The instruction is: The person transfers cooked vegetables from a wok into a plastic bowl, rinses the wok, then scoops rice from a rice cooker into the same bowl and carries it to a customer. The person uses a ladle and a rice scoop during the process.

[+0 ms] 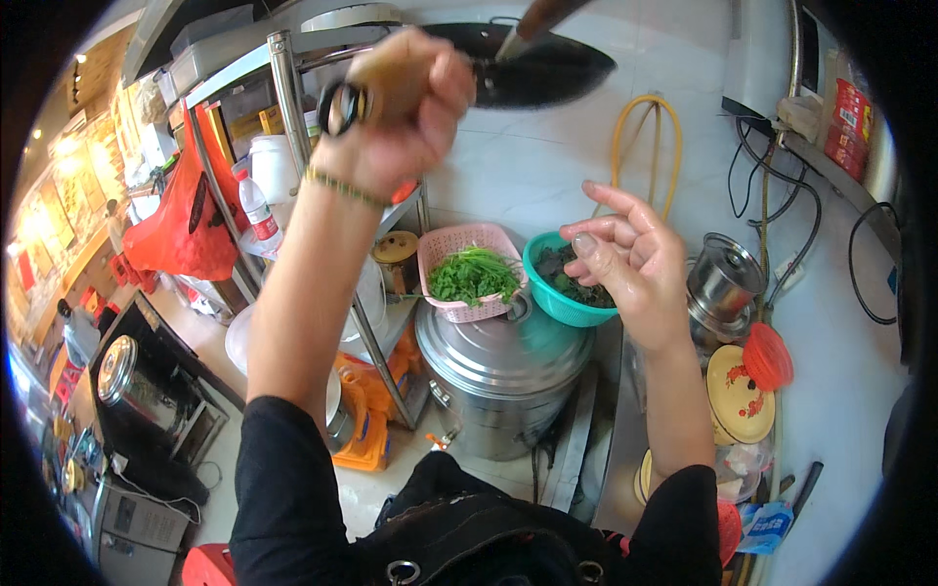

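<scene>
My left hand [410, 110] is raised at upper left, closed around a blurred wooden handle that ends in a black hanging ring; a dark wok [549, 73] extends from its far side. Above the wok, a second brown handle [546, 18] with a metal neck enters from the top edge; what it belongs to is cut off. My right hand [623, 256], wet and empty, has loosely curled, parted fingers in front of a teal basket [564, 304] of dark leaves. Beside that basket, a pink basket [469, 313] holds green herbs [475, 275]. Both baskets rest on a large lidded steel pot [506, 366].
A metal shelf rack [289, 95] stands at left, with a red bag [187, 227] and a plastic bottle [258, 209]. At right are steel containers [725, 275], a floral yellow lid [740, 395] and cables. A yellow hose [678, 157] hangs on the wall. Farther left, a person [79, 333] is visible.
</scene>
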{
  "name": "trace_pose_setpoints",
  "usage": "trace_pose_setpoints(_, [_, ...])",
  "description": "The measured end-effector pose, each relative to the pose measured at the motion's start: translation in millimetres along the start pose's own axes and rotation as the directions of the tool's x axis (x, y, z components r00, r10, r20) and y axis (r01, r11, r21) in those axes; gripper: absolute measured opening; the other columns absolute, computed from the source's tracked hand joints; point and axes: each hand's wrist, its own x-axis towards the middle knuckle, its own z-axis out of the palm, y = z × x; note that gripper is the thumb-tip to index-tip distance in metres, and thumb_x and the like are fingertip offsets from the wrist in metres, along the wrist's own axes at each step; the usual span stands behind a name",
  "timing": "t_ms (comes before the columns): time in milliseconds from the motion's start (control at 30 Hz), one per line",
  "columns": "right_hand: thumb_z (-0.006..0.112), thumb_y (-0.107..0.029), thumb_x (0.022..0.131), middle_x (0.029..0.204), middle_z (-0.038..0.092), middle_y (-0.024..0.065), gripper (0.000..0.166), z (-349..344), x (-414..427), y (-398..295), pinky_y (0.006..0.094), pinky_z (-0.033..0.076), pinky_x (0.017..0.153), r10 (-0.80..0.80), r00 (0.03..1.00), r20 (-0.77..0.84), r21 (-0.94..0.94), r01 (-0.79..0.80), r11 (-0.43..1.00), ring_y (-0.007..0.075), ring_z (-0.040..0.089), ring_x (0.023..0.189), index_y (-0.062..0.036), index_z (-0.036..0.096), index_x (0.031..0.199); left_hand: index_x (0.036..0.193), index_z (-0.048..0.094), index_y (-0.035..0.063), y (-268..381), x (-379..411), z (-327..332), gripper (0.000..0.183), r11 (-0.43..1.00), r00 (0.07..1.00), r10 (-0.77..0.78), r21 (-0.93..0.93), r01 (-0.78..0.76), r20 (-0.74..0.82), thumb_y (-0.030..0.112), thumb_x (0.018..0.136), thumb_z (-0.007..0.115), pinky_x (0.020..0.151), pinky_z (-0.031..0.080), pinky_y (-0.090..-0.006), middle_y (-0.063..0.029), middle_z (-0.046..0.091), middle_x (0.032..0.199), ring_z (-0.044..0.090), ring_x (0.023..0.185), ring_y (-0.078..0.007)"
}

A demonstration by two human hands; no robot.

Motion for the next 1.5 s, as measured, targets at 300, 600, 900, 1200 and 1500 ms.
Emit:
trace_pose_setpoints(300, [0.065, -0.009, 0.087, 0.089, 0.065, 0.0094, 0.033, -55, -1, 81, 0.0245, 0.051, 0.06, 0.31, 0.95, -0.027, -0.019, -0.311, 0.95, 0.0127, 0.064, 0.07, 0.003, 0.056, 0.116, 0.065, 0.057, 0.0096, 131, 86, 26, 0.019, 0.932, 0.956, 0.263, 0.29, -0.217, -0.133, 0.021, 0.079, 0.065, 0.05, 0.054, -0.0231, -0.005, 0.061, 0.07, 0.064, 0.066, -0.0166])
trace_pose_setpoints(600, [0.062, -0.009, 0.089, 0.086, 0.068, 0.0114, 0.026, -71, 18, 165, 0.0249, 0.052, 0.057, 0.47, 0.883, 0.01, -0.076, -0.468, 0.88, 0.0135, 0.064, 0.066, 0.004, 0.059, 0.111, 0.067, 0.057, 0.0111, 241, 118, -1, 0.024, 0.758, 0.818, 0.563, 0.469, -0.454, -0.117, 0.028, 0.082, 0.063, 0.047, 0.054, -0.0223, -0.0042, 0.061, 0.07, 0.065, 0.067, -0.0176])
trace_pose_setpoints(900, [0.061, -0.008, 0.09, 0.087, 0.07, 0.0152, 0.022, -39, 72, 233, 0.0262, 0.054, 0.056, 0.565, 0.825, 0.008, -0.044, -0.564, 0.824, 0.0165, 0.067, 0.067, 0.0046, 0.061, 0.108, 0.073, 0.058, 0.0098, 362, 131, -56, 0.023, 0.679, 0.765, 0.635, 0.551, -0.485, -0.109, 0.027, 0.088, 0.057, 0.046, 0.054, -0.0211, -0.003, 0.06, 0.069, 0.064, 0.066, -0.0168])
trace_pose_setpoints(1200, [0.06, -0.004, 0.089, 0.084, 0.07, 0.0156, 0.018, 4, 108, 279, 0.0265, 0.054, 0.055, 0.605, 0.795, -0.032, 0.043, -0.604, 0.796, 0.0175, 0.067, 0.062, 0.0047, 0.062, 0.105, 0.081, 0.066, 0.0119, 442, 164, -82, 0.028, 0.461, 0.586, 0.809, 0.584, -0.668, 0.031, 0.03, 0.097, 0.05, 0.05, 0.057, -0.0234, -0.0022, 0.063, 0.071, 0.066, 0.067, -0.02])
trace_pose_setpoints(1500, [0.059, -0.005, 0.09, 0.085, 0.07, 0.0155, 0.018, 13, 99, 298, 0.0264, 0.054, 0.054, 0.651, 0.751, -0.108, 0.093, -0.645, 0.759, 0.0182, 0.068, 0.063, 0.004, 0.062, 0.105, 0.096, 0.051, 0.0042, 492, 197, -130, 0.021, 0.366, 0.53, 0.846, 0.782, -0.505, -0.053, 0.025, 0.097, 0.05, 0.049, 0.058, -0.0261, -0.0075, 0.06, 0.071, 0.062, 0.054, -0.0198])
